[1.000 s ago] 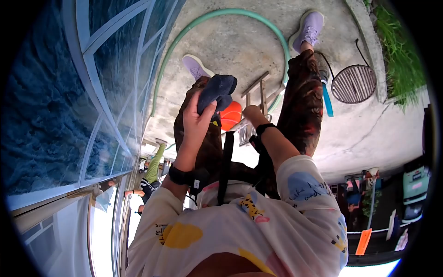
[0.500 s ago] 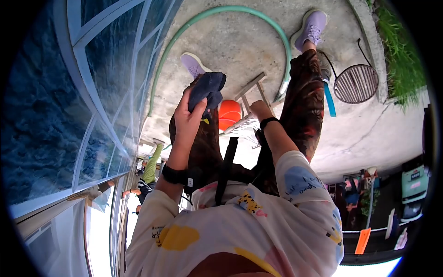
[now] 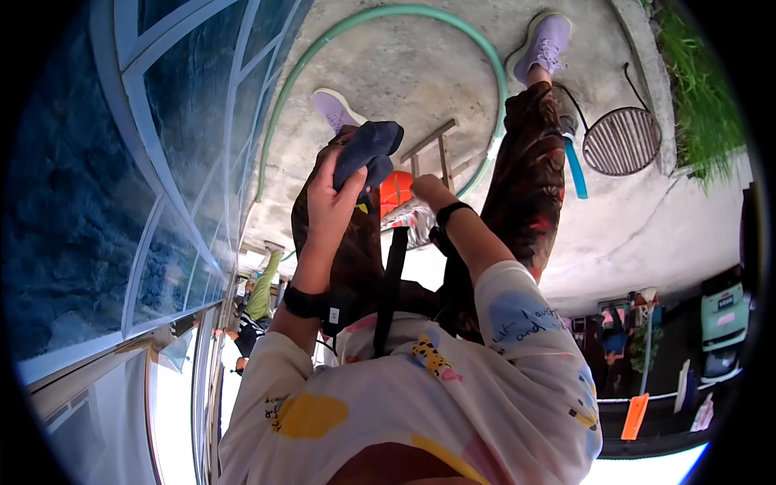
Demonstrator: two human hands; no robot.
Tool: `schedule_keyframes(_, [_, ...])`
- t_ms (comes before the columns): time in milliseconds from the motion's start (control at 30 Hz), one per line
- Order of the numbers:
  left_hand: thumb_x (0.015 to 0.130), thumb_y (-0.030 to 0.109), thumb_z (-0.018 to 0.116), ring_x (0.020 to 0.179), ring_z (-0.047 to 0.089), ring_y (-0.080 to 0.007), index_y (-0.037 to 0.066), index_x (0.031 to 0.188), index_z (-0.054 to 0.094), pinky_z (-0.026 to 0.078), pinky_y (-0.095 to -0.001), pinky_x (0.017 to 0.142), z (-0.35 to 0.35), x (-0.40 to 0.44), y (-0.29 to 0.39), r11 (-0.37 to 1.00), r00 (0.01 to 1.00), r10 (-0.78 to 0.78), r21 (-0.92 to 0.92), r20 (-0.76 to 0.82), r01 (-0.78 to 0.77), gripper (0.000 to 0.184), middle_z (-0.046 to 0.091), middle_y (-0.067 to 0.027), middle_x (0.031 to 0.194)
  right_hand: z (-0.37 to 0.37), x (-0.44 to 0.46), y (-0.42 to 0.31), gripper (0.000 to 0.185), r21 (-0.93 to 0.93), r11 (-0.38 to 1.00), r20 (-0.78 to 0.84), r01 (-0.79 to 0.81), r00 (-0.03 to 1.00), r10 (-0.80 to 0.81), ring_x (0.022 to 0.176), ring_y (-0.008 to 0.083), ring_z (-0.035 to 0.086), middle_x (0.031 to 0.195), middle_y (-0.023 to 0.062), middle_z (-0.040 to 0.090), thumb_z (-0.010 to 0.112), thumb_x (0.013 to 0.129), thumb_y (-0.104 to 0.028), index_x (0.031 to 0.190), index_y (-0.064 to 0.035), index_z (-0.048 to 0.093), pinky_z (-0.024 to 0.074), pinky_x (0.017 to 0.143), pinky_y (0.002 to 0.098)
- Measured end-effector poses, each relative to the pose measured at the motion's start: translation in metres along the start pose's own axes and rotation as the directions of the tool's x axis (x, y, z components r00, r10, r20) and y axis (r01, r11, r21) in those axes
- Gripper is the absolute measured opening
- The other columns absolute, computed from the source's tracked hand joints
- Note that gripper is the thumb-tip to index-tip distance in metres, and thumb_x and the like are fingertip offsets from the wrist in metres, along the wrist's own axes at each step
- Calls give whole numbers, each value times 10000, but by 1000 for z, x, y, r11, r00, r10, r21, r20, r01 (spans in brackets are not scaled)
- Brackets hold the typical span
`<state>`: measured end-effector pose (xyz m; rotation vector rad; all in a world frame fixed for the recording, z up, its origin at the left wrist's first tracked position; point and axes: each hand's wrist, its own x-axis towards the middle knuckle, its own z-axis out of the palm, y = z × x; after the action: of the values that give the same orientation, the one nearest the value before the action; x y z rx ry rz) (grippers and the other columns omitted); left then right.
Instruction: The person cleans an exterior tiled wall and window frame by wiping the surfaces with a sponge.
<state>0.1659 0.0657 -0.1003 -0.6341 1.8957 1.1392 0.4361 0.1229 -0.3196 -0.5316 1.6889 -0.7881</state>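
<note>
The right hand (image 3: 432, 192) at one o'clock — fingertips hidden, grip unclear — has been brought nearer the left hand (image 3: 327, 198), clamped on dark cloth (image 3: 369, 147).

I see the widest room ahead of both hands, over bare concrete (image 3: 388, 61) inside the green hose (image 3: 404, 10); gap between left hand (image 3: 327, 198) and right hand (image 3: 432, 192) is narrow, orange-red tub (image 3: 395, 191) behind it; wooden frame (image 3: 443, 153) crowds the right hand, contact unclear; right trouser leg (image 3: 532, 162) blocks rightward; black strap (image 3: 393, 279) splits the space between forearms; blue wall (image 3: 198, 105) bounds the left.
</note>
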Motion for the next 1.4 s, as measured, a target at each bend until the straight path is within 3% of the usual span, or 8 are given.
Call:
schedule_keyframes(200, [852,69,578,810,545,-71,16,1117,549,469,-222,700,-6,12,7,1000,1000,-10,24,1,10,272,603,-19,926,39,-17,46,194,-43,999,84,-13,996,17,815,280,639,813,70,665,659,661,-161,851,-176,700,513,705,404])
schedule_keyframes(300, [860,68,571,816,542,-66,6,1119,545,465,-216,711,-10,20,1,999,999,-31,11,9,31,268,601,-25,927,62,5,22,131,284,938,-114,-199,964,239,784,284,644,781,86,659,617,698,-140,805,-142,692,518,685,404])
schedule_keyframes(467, [848,80,587,729,549,-77,3,1086,551,466,-230,656,-8,24,-20,1000,999,5,-8,-33,-5,253,599,-16,863,3,9,-44,121,51,998,-64,37,997,-33,767,287,645,764,94,656,603,709,-132,793,-134,690,519,674,403])
schedule_keyframes(767, [832,117,609,705,546,-77,18,1047,566,458,-234,637,-14,10,-30,996,1000,-16,84,-19,17,241,596,-35,817,20,-6,6,109,-40,990,-36,132,990,-133,736,317,646,735,122,647,576,740,-133,784,-100,670,520,661,417])
schedule_keyframes(1100, [830,107,612,703,540,-80,11,1046,565,453,-230,627,-16,19,-40,990,1000,-11,142,-6,12,242,590,-29,808,95,-4,24,114,51,993,-215,-104,970,113,755,243,656,759,77,663,568,749,-131,783,-129,676,497,704,426])
schedule_keyframes(1133, [830,107,612,703,540,-80,11,1046,565,453,-230,627,-15,20,-41,990,1000,-11,141,-8,12,242,590,-29,808,87,5,22,170,10,971,65,-238,969,237,837,257,648,881,105,663,592,748,-165,892,-116,666,490,772,424])
schedule_keyframes(1300, [848,103,596,712,565,-82,0,1088,551,476,-224,643,-15,42,-31,997,1000,-4,79,16,3,265,608,-30,846,-95,26,38,402,220,888,185,-403,911,368,1059,292,562,1159,131,574,599,775,-281,1137,-109,560,461,884,403])
schedule_keyframes(1400, [848,105,598,739,577,-87,-4,1089,556,477,-229,668,-19,63,-32,997,999,40,72,9,-41,268,618,-39,875,-241,-32,19,386,357,898,-444,-258,799,406,1072,285,543,1158,98,574,570,827,-343,1157,-144,557,460,876,400])
